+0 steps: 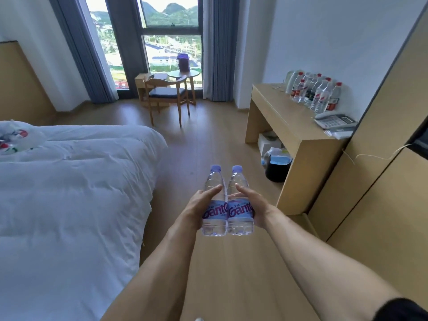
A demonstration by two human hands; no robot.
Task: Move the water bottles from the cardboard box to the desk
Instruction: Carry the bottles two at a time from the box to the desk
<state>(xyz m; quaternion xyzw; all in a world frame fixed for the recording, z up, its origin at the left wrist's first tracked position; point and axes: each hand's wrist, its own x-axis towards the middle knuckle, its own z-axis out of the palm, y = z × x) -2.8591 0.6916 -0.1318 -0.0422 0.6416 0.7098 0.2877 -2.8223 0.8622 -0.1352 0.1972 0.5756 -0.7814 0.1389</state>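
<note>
Two clear water bottles with pale purple caps and purple labels stand upright side by side in mid-air over the floor. My left hand (199, 202) grips the left bottle (214, 200) around its middle. My right hand (253, 205) grips the right bottle (238, 200) the same way. The two bottles touch each other. The wooden desk (284, 121) stands ahead to the right, against the wall. Several water bottles (312, 93) with red caps are lined up at its back edge. No cardboard box is in view.
A bed with a white duvet (69, 181) fills the left side. A telephone (335, 121) lies on the desk's near end. A black bin (276, 167) sits under the desk. A wooden chair (166, 96) and round table stand by the window. Wooden cabinet panels rise at right.
</note>
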